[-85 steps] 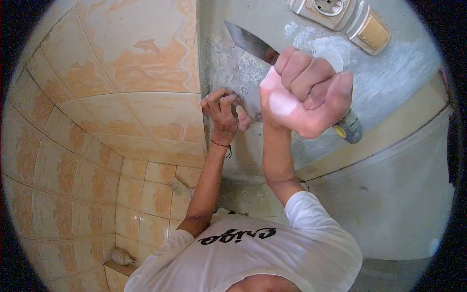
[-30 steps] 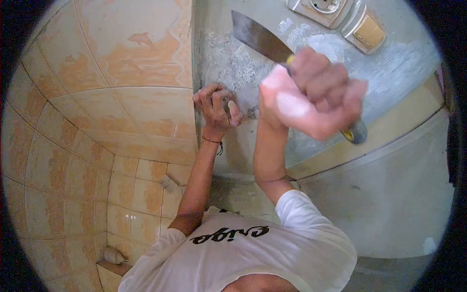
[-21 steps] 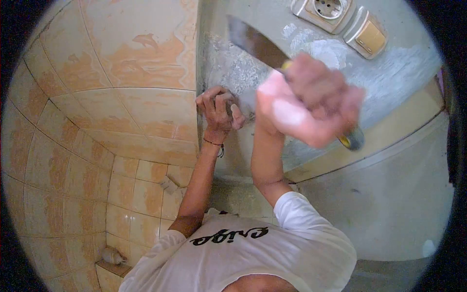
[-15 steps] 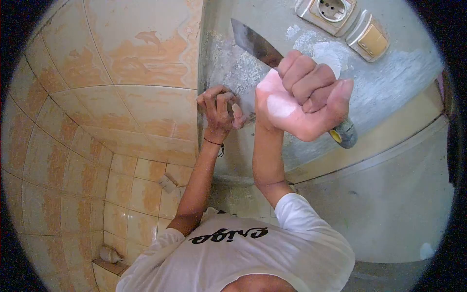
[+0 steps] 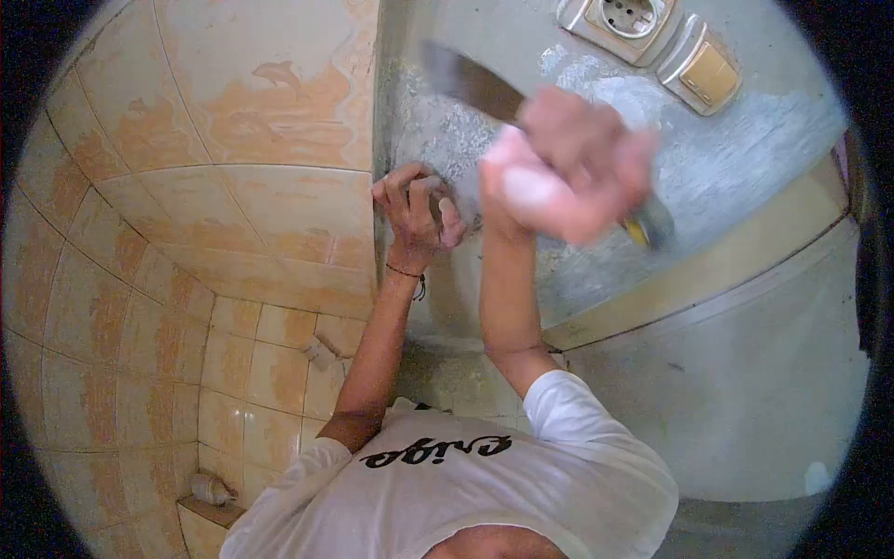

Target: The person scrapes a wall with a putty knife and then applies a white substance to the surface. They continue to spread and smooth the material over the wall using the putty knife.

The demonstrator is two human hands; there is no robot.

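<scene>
In the head view my right hand [image 5: 573,172], blurred by motion, is closed in a fist around a putty knife [image 5: 470,82]. Its flat metal blade points up and left across the wall, while the dark and yellow handle end [image 5: 652,225] sticks out below the fist. White dust coats the base of my palm. My left hand [image 5: 417,207] rests at the edge between the tiles and the grey wall [image 5: 456,279], its fingers bent and apart, with nothing visible in it. Between and above the hands, the wall has a rough, whitish, patchy surface [image 5: 456,130].
A power socket [image 5: 629,14] and a light switch [image 5: 703,76] sit on the wall at upper right. Tiles with dolphin pictures [image 5: 270,102] cover the left side. A pale door-like panel [image 5: 726,373] stands at right. A small object lies on a ledge [image 5: 212,511] at lower left.
My right hand and the putty knife have shifted slightly up and left, with the blade now blurred. My left hand stays in nearly the same place.
</scene>
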